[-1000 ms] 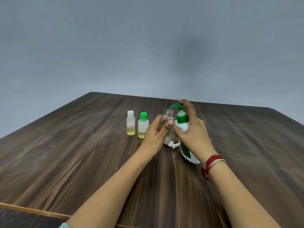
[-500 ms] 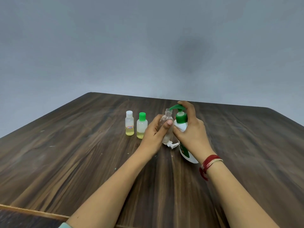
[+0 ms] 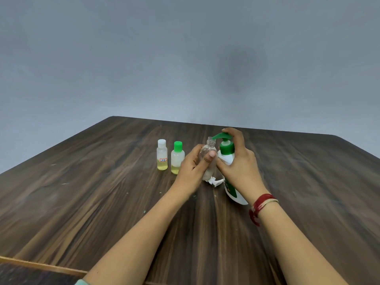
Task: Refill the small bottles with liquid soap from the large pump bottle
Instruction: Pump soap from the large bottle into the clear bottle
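A person's left hand (image 3: 193, 168) grips an uncapped clear small bottle (image 3: 208, 156) near the middle of a dark wooden table (image 3: 98, 194), fingers curled behind it and the thumb clamped across its front. Just right of it, the right hand (image 3: 241, 167) wraps the neck of the large pump bottle (image 3: 226, 150), one finger resting on the green pump head, whose spout reaches the small bottle's open mouth. A white cap (image 3: 216, 182) lies at their base. Two capped bottles, white-topped (image 3: 162, 156) and green-topped (image 3: 177, 159), stand to the left, each holding a little yellow liquid. A red thread band (image 3: 260, 205) circles the right wrist.
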`<move>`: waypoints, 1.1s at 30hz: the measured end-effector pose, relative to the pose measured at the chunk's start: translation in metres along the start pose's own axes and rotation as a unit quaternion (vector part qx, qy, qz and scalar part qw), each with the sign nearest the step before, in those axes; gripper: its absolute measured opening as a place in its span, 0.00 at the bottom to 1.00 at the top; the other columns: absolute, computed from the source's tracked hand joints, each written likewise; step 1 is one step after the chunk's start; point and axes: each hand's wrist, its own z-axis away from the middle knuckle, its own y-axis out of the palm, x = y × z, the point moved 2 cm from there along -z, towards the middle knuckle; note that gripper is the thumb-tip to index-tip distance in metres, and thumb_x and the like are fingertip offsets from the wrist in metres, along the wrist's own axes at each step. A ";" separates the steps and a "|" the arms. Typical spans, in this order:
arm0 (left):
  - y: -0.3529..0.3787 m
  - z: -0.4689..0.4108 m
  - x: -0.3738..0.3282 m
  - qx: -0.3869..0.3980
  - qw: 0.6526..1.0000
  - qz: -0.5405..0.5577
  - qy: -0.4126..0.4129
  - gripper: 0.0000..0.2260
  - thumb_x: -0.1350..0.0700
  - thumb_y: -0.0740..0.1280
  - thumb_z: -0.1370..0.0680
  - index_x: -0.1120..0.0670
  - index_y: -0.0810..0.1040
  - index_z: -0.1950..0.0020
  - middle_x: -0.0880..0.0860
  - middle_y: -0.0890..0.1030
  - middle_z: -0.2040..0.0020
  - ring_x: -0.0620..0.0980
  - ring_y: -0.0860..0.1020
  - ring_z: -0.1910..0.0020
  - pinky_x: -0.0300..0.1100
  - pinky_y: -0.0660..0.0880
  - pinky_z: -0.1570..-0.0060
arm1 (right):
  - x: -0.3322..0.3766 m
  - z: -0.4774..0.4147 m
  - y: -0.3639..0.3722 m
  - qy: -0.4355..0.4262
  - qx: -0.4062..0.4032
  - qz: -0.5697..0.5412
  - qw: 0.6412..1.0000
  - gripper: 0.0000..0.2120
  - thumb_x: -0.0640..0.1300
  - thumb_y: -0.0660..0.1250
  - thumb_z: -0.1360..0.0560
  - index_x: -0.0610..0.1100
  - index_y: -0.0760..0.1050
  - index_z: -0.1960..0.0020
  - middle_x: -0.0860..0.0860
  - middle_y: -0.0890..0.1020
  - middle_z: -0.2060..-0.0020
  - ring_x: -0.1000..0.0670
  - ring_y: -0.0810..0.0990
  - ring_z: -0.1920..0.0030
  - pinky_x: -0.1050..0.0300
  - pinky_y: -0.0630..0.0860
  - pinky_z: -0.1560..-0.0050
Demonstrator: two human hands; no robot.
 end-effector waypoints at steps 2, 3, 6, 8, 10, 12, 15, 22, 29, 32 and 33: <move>0.000 0.000 0.000 0.001 1.000 0.003 0.000 0.15 0.38 0.63 0.28 0.48 0.76 0.53 0.41 0.79 0.62 0.38 0.77 0.58 0.31 0.72 0.56 | -0.001 0.000 0.000 -0.003 0.003 0.005 1.000 0.29 0.49 0.72 0.26 0.56 0.62 0.31 0.55 0.79 0.47 0.52 0.80 0.51 0.54 0.77 0.47; 0.000 0.000 0.000 0.001 1.000 0.005 0.001 0.15 0.38 0.63 0.28 0.48 0.76 0.52 0.41 0.79 0.61 0.38 0.77 0.57 0.31 0.72 0.55 | -0.001 0.000 0.000 -0.003 0.006 0.009 1.000 0.30 0.50 0.72 0.26 0.58 0.60 0.31 0.54 0.79 0.46 0.51 0.80 0.51 0.54 0.77 0.47; 0.000 0.001 -0.001 0.001 1.000 0.006 0.006 0.16 0.36 0.64 0.28 0.47 0.76 0.52 0.41 0.80 0.60 0.38 0.77 0.56 0.31 0.72 0.55 | -0.002 0.000 0.000 0.004 0.008 0.014 1.000 0.31 0.51 0.71 0.25 0.63 0.56 0.31 0.52 0.80 0.42 0.50 0.80 0.48 0.53 0.77 0.45; 0.000 0.000 -0.001 0.001 1.000 0.007 0.005 0.15 0.37 0.64 0.28 0.47 0.76 0.52 0.40 0.80 0.60 0.37 0.77 0.57 0.31 0.72 0.55 | -0.002 0.000 0.000 0.003 0.005 0.008 1.000 0.31 0.50 0.71 0.26 0.63 0.57 0.31 0.53 0.80 0.43 0.50 0.80 0.49 0.53 0.78 0.46; 0.000 0.000 -0.001 0.003 1.000 0.011 0.003 0.14 0.39 0.63 0.27 0.48 0.76 0.52 0.39 0.80 0.60 0.36 0.77 0.57 0.30 0.71 0.56 | -0.001 0.000 -0.001 -0.003 -0.001 0.006 1.000 0.30 0.49 0.72 0.26 0.61 0.59 0.32 0.55 0.79 0.45 0.51 0.80 0.50 0.53 0.78 0.47; 0.000 0.001 -0.001 0.006 1.000 0.012 0.003 0.13 0.40 0.63 0.27 0.48 0.76 0.52 0.39 0.80 0.61 0.37 0.77 0.57 0.31 0.71 0.56 | -0.001 0.000 0.000 0.000 -0.004 0.001 1.000 0.28 0.48 0.72 0.26 0.58 0.61 0.32 0.56 0.78 0.46 0.52 0.80 0.50 0.53 0.78 0.47; 0.001 0.001 -0.001 0.009 1.000 0.013 0.004 0.14 0.40 0.63 0.27 0.49 0.76 0.52 0.40 0.80 0.61 0.37 0.77 0.58 0.31 0.71 0.56 | -0.002 -0.001 -0.001 0.006 -0.001 -0.011 1.000 0.27 0.48 0.73 0.26 0.56 0.63 0.34 0.55 0.79 0.47 0.51 0.80 0.50 0.50 0.79 0.47; 0.000 0.000 0.000 0.002 1.000 0.013 0.006 0.18 0.34 0.65 0.29 0.47 0.77 0.51 0.42 0.80 0.59 0.40 0.78 0.55 0.35 0.73 0.53 | -0.002 0.000 0.000 0.006 0.015 0.012 1.000 0.32 0.51 0.71 0.25 0.60 0.57 0.28 0.51 0.79 0.41 0.49 0.81 0.47 0.50 0.79 0.44; 0.001 0.000 0.000 0.007 1.000 0.012 0.000 0.14 0.39 0.64 0.27 0.47 0.76 0.53 0.41 0.79 0.61 0.39 0.76 0.57 0.34 0.72 0.55 | -0.001 0.000 0.000 0.007 0.000 0.002 1.000 0.26 0.49 0.72 0.26 0.57 0.63 0.34 0.54 0.80 0.47 0.50 0.80 0.51 0.48 0.79 0.47; 0.001 0.000 0.000 0.010 1.000 0.012 0.004 0.14 0.39 0.63 0.28 0.48 0.76 0.52 0.40 0.79 0.61 0.39 0.76 0.57 0.33 0.71 0.55 | 0.000 0.000 0.001 0.005 0.001 -0.002 1.000 0.24 0.49 0.71 0.26 0.60 0.62 0.37 0.56 0.80 0.50 0.51 0.80 0.52 0.46 0.79 0.49; 0.001 0.000 0.000 0.009 1.000 0.014 0.005 0.14 0.39 0.63 0.27 0.49 0.76 0.52 0.40 0.79 0.61 0.39 0.76 0.57 0.33 0.71 0.55 | 0.000 0.000 0.001 0.003 0.002 -0.002 1.000 0.24 0.49 0.71 0.26 0.61 0.61 0.37 0.56 0.80 0.50 0.51 0.80 0.52 0.45 0.79 0.49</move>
